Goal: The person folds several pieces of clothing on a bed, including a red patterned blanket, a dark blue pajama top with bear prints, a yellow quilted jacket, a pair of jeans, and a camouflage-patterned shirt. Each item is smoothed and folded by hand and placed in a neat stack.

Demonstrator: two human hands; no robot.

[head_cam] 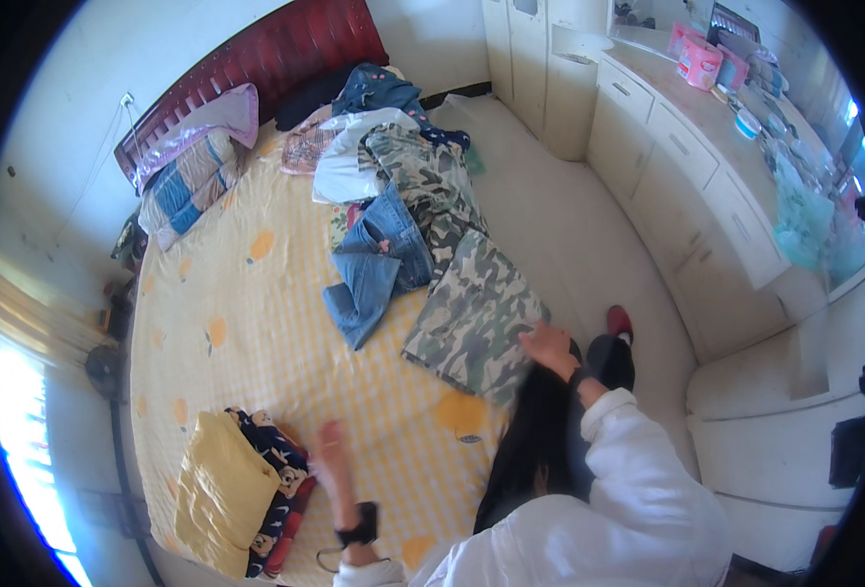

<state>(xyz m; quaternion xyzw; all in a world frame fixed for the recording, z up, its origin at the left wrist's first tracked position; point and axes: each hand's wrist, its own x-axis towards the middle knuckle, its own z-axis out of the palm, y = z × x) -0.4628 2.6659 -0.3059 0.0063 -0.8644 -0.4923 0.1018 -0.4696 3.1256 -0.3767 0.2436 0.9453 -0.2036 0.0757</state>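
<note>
My right hand (549,348) has its fingers curled at the side edge of a camouflage-print garment (476,315), which lies spread along the right of the bed and juts past its edge. My left hand (329,455) is blurred by motion and looks empty. It hovers over the sheet, just right of a folded yellow cloth (227,491) and a dark cartoon-print fabric (289,455) with red along it. Blue jeans (377,268) lie crumpled beside the camouflage garment. Beyond them are a white garment (355,154) and a plaid garment (304,143).
A yellow checked sheet (256,330) covers the bed. Pillows (197,172) lean by the red headboard (249,59); more denim (377,92) is heaped nearby. On the right, a white dresser (682,147) holds pink packages (700,62) and bottles. A fan (102,367) stands at the left.
</note>
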